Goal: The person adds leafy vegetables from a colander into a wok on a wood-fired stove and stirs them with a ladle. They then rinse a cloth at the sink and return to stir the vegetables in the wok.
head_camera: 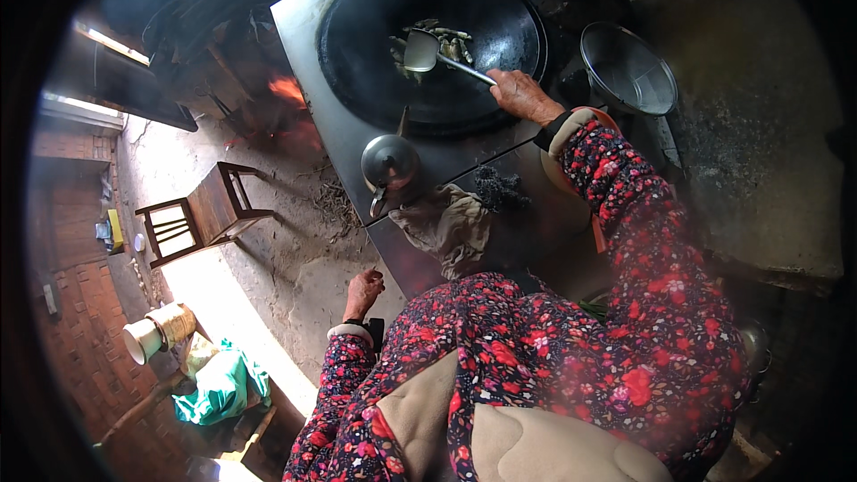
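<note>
My right hand (524, 95) grips the handle of a metal wok spatula (422, 51) at the right side of a large black wok (361, 80). The spatula's blade is over the middle of the wok, against pale green-brown pieces of food (457, 47), whose kind I cannot tell. My left hand (365, 289) hangs beside the stove's front edge, its fingers loosely curled, with no object visible in it. A metal kettle (390, 162) stands on the stove top (348, 140) below the wok. By it lie a crumpled grey-brown cloth (450, 227) and a dark scouring pad (499, 189).
Flames (288, 89) show at the stove's left side. A wooden chair (211, 211) stands on the floor to the left. A metal mesh basket (629, 68) rests right of the wok. Lower left are a teal bag (217, 388) and a white bucket (142, 341).
</note>
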{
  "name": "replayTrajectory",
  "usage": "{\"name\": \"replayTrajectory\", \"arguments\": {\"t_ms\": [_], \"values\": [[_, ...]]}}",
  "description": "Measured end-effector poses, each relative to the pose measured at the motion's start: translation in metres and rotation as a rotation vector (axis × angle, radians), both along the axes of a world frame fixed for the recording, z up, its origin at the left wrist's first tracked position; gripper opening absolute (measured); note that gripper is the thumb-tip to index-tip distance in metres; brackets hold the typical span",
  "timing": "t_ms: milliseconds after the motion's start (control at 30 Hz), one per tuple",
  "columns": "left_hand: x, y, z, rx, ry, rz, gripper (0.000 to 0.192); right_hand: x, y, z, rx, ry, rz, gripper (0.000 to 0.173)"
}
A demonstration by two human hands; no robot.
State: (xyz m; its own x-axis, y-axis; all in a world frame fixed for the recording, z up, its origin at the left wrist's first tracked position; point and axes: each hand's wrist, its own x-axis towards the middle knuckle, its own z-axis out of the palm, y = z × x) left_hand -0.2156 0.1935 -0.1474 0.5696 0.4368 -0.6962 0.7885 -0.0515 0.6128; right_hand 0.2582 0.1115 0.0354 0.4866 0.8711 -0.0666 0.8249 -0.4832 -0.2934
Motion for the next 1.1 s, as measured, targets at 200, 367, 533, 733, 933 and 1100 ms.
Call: {"name": "replayTrajectory", "arguments": {"t_ms": [200,367,533,733,933,1100], "values": [[0.001,0.000,-0.001,-0.003,0.011,-0.001,0.026,-0.002,0.005,0.008,-0.060,-0.012,-0.012,0.019],[0.002,0.001,0.002,-0.003,-0.024,0.000,0.025,0.002,0.004,-0.001,0.131,0.061,-0.010,0.017],[0.001,0.001,0.003,-0.005,-0.027,-0.004,0.026,0.005,0.000,-0.007,0.123,0.153,-0.044,0.022],[0.005,0.000,0.004,0.021,-0.023,-0.012,0.026,0.002,0.002,-0.003,0.128,0.167,-0.026,0.027],[0.005,-0.001,0.002,0.022,-0.028,-0.019,0.027,-0.002,0.008,0.003,0.083,0.149,0.004,0.029],[0.002,-0.002,-0.001,0.000,-0.020,0.011,0.026,-0.008,0.013,0.007,0.098,0.152,-0.006,0.028]]}}
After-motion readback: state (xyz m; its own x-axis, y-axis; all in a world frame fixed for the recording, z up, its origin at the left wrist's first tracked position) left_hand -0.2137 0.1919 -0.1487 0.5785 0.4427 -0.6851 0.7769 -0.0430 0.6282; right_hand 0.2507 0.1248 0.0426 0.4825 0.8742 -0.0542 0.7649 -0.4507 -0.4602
